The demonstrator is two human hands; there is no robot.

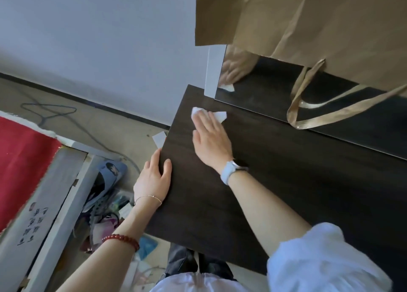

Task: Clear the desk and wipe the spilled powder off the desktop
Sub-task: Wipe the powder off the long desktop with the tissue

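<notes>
Dark handwritten characters run along the white frame at lower left, too blurred to read. The right hand lies flat on the dark wood counter, fingers straight and together, pressing a white tissue near the far left corner; tissue corners poke out on both sides of the fingertips. A white watch sits on that wrist. The left hand rests on the counter's left edge, fingers relaxed and spread, holding nothing, with a thin chain at the wrist and a red bead bracelet up the forearm. A brown paper bag hangs over the mirror behind, its handles drooping. Shoes and clutter crowd the floor beside a red cloth
</notes>
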